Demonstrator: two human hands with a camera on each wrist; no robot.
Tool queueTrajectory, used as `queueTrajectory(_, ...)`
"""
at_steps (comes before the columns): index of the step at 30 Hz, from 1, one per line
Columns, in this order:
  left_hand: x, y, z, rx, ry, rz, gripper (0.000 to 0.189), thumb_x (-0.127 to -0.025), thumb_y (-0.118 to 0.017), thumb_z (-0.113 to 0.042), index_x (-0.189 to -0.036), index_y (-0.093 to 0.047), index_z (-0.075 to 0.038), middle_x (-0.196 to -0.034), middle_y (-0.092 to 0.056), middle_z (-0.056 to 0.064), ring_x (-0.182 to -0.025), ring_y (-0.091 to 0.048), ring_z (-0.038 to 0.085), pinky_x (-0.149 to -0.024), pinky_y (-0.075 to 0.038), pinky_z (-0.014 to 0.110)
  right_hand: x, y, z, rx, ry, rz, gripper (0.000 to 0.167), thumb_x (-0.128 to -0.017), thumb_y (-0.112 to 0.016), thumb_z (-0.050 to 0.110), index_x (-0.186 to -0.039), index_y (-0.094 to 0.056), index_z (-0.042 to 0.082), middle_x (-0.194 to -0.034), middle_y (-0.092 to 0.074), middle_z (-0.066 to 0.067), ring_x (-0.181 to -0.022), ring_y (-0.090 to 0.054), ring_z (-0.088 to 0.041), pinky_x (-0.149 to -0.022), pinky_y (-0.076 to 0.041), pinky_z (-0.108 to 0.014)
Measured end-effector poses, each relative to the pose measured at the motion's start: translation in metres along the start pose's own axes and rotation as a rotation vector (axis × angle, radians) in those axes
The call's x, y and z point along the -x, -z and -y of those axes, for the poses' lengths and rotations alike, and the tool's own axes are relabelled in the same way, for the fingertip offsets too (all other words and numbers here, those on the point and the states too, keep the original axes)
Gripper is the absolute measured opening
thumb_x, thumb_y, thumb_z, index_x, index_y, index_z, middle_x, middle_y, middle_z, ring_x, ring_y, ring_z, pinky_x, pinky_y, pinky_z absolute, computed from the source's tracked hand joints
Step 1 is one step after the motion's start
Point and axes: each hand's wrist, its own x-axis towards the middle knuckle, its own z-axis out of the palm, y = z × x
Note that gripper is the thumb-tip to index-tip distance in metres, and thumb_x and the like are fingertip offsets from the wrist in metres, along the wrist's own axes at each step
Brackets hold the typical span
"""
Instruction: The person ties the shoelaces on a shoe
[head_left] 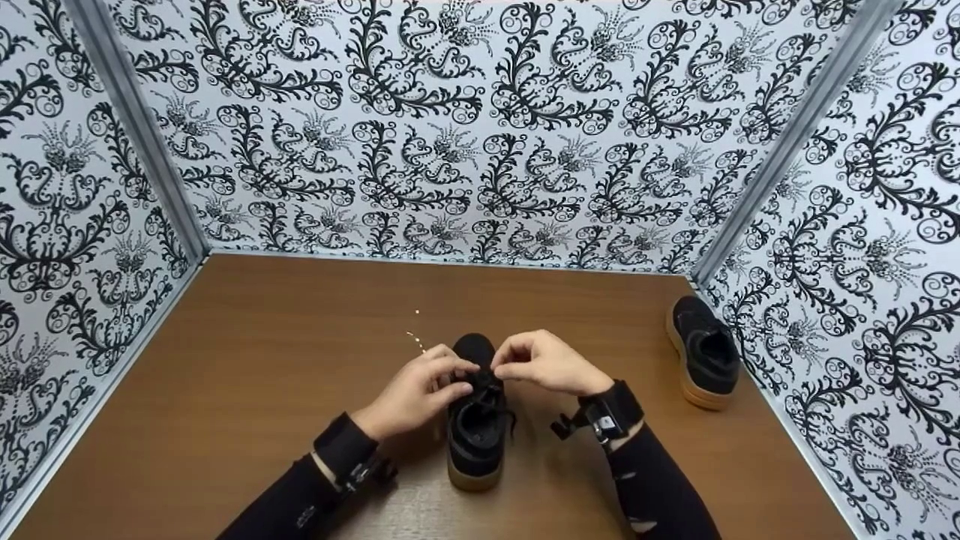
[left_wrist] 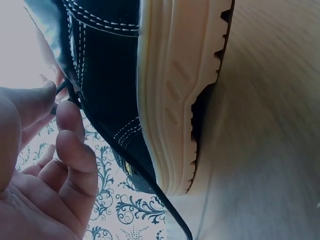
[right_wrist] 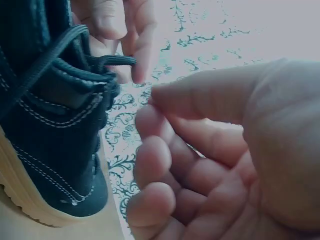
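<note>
A black shoe [head_left: 476, 442] with a tan sole lies on the table, toe pointing away, between both hands. My left hand [head_left: 420, 386] is at its left side over the lacing. In the left wrist view that hand's thumb and index finger pinch the black shoelace [left_wrist: 62, 87]. Close to the shoe's right side, my right hand [head_left: 551, 364] has thumb and index fingertips together and the other fingers curled. Whether they pinch a lace is not visible. A lace [right_wrist: 117, 60] reaches from the shoe toward the left fingers in the right wrist view.
A second black shoe [head_left: 705, 352] with a tan sole stands at the table's right edge, by the wall. Patterned walls [head_left: 450, 150] enclose the back and sides of the brown table [head_left: 262, 337]. Small bright spots [head_left: 416, 337] show left of the near shoe's toe.
</note>
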Motion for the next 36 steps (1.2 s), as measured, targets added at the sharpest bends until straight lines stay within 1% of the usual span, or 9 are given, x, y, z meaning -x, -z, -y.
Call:
queueTrajectory(5, 0.000, 0.001, 0.000, 0.018, -0.045, -0.023, 0.016, -0.103, -0.082, -0.014, -0.117, -0.082, -0.007, -0.106, -0.071, 0.005, -0.082, -0.061, 0.013, -0.067, -0.059, 0.038, 0.003, 0.001, 0.005, 0.040, 0.037, 0.109, 0.009, -0.100, -0.086, 0.025, -0.106, -0.087, 0.018, -0.095, -0.081, 0.007, -0.086, -0.072, -0.013, -0.078, -0.056, -0.025)
queueTrajectory(9, 0.000, 0.000, 0.001, 0.049, -0.063, -0.031, 0.009, -0.101, -0.084, -0.012, -0.108, -0.083, -0.007, -0.103, -0.072, 0.003, -0.080, -0.062, 0.015, -0.066, -0.058, 0.035, 0.004, -0.001, 0.008, 0.092, 0.056, 0.155, 0.011, -0.098, -0.089, 0.026, -0.104, -0.088, 0.016, -0.090, -0.080, 0.012, -0.080, -0.070, -0.009, -0.073, -0.054, -0.023)
queueTrajectory(13, 0.001, 0.001, 0.000, 0.067, -0.050, -0.019, 0.008, -0.099, -0.086, -0.012, -0.106, -0.084, -0.008, -0.101, -0.071, 0.002, -0.080, -0.062, 0.012, -0.068, -0.056, 0.027, 0.005, -0.006, 0.013, 0.164, 0.064, 0.161, 0.013, -0.096, -0.091, 0.028, -0.100, -0.089, 0.016, -0.087, -0.078, 0.015, -0.076, -0.068, -0.005, -0.069, -0.053, -0.022)
queueTrajectory(20, 0.000, 0.003, -0.002, 0.061, -0.050, 0.007, 0.007, -0.099, -0.087, -0.012, -0.104, -0.085, -0.007, -0.099, -0.071, 0.003, -0.083, -0.068, 0.023, -0.069, -0.061, 0.037, 0.004, -0.016, 0.021, 0.323, 0.094, 0.144, 0.013, -0.091, -0.096, 0.034, -0.095, -0.089, 0.024, -0.083, -0.070, 0.018, -0.076, -0.063, -0.002, -0.069, -0.053, -0.023)
queueTrajectory(24, 0.000, 0.003, 0.000, 0.067, -0.053, 0.017, 0.005, -0.099, -0.086, -0.009, -0.103, -0.085, -0.008, -0.099, -0.072, 0.003, -0.084, -0.068, 0.025, -0.069, -0.061, 0.039, 0.005, -0.020, 0.024, 0.403, 0.111, 0.135, 0.014, -0.089, -0.097, 0.032, -0.089, -0.087, 0.022, -0.078, -0.065, 0.019, -0.071, -0.059, 0.000, -0.066, -0.051, -0.023)
queueTrajectory(27, 0.000, 0.003, 0.001, 0.073, -0.051, 0.019, 0.004, -0.099, -0.086, -0.008, -0.102, -0.084, -0.008, -0.099, -0.072, 0.004, -0.083, -0.068, 0.026, -0.068, -0.061, 0.040, 0.005, -0.019, 0.025, 0.411, 0.115, 0.134, 0.014, -0.090, -0.096, 0.026, -0.085, -0.083, 0.022, -0.075, -0.062, 0.018, -0.068, -0.056, 0.000, -0.065, -0.049, -0.023)
queueTrajectory(30, -0.001, 0.003, 0.000, 0.075, -0.046, 0.022, 0.004, -0.098, -0.086, -0.007, -0.101, -0.084, -0.008, -0.099, -0.071, 0.004, -0.082, -0.067, 0.026, -0.067, -0.061, 0.040, 0.007, -0.015, 0.024, 0.382, 0.120, 0.134, 0.015, -0.091, -0.094, 0.021, -0.085, -0.080, 0.021, -0.079, -0.062, 0.017, -0.071, -0.057, -0.002, -0.066, -0.050, -0.024)
queueTrajectory(33, 0.000, 0.004, 0.000, 0.067, -0.037, 0.026, 0.005, -0.097, -0.087, -0.007, -0.100, -0.084, -0.009, -0.098, -0.071, 0.003, -0.081, -0.067, 0.025, -0.068, -0.061, 0.039, 0.008, -0.009, 0.022, 0.353, 0.114, 0.136, 0.015, -0.093, -0.092, 0.021, -0.087, -0.078, 0.022, -0.084, -0.064, 0.016, -0.076, -0.059, -0.004, -0.070, -0.052, -0.026)
queueTrajectory(36, 0.000, 0.004, 0.000, 0.057, -0.029, 0.035, 0.006, -0.097, -0.087, -0.007, -0.100, -0.084, -0.011, -0.098, -0.071, 0.002, -0.080, -0.066, 0.022, -0.068, -0.062, 0.040, 0.010, -0.004, 0.021, 0.332, 0.084, 0.141, 0.014, -0.095, -0.091, 0.023, -0.089, -0.078, 0.023, -0.087, -0.066, 0.016, -0.079, -0.062, -0.005, -0.073, -0.054, -0.027)
